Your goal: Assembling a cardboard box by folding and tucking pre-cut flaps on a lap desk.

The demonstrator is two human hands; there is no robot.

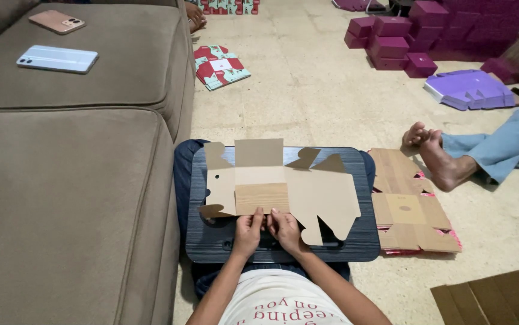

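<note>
Cardboard box blank [289, 186], flat, unfolded, long axis left-right, extending away from the fingers. Lap tray [211, 232], dark, underneath it. Left hand [248, 232] and right hand [284, 230], side by side, equally near, fingers pinching the blank's near folded flap.

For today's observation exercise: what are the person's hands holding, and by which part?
Both the left hand and right hand pinch the flat cardboard box blank at its near edge, by the folded-up panel.

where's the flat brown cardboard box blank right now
In the head view, the flat brown cardboard box blank lies on the dark ribbed lap tray, centre frame, beside the brown sofa, both hands folding its near edge.
</note>
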